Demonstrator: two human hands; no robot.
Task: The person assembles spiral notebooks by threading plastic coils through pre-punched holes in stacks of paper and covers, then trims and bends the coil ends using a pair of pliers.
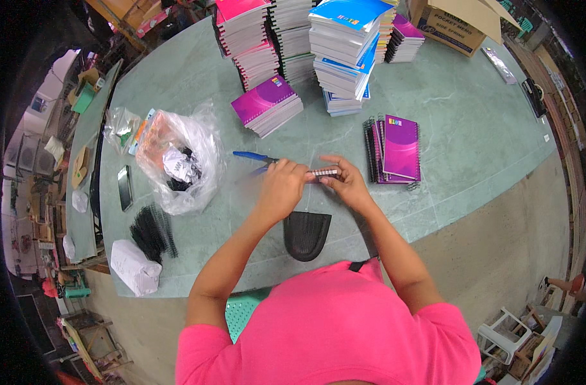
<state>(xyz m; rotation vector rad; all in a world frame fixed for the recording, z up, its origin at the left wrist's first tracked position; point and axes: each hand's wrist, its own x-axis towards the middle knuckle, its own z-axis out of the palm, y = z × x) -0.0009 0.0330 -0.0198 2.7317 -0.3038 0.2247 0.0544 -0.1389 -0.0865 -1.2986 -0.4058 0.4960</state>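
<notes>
- While both hands meet over the middle of the worktop (472, 128), a short strip of spiral wire binding (323, 172) lies between them, its long axis running left to right, roughly level with the worktop's near edge.
- Left hand (281, 186) is curled, fingers closed over the strip's left end; blue-handled pliers (254, 156) jut out leftward from just beyond this hand, and I cannot tell whether the hand grips them or merely covers them.
- Right hand (345, 179) pinches the strip's right end between thumb and fingertips, the other fingers loosely bent.
- Neither hand is nearer: each holds 1 end, so the strip sits straight ahead of the person, just above the surface.
- Directly below the hands, a black mesh pad (306, 234) lies flat near the worktop's front edge.
- Just right of the right hand sits a small stack of purple spiral notebooks (399, 149), close but not touching it.
- To the left, well apart from the left hand, a clear plastic bag (180, 160) holds crumpled paper and dark pieces; past it lie a bundle of black wire combs (150, 232), a white wrapped packet (135, 266) and a dark phone (125, 187).
- Farther back stand tall stacks of pink, white and blue notebooks (318, 45), with another purple stack (267, 106) lying in front of them.
- Open green surface remains between the hands and the far stacks, and to the right beyond the purple notebooks.
</notes>
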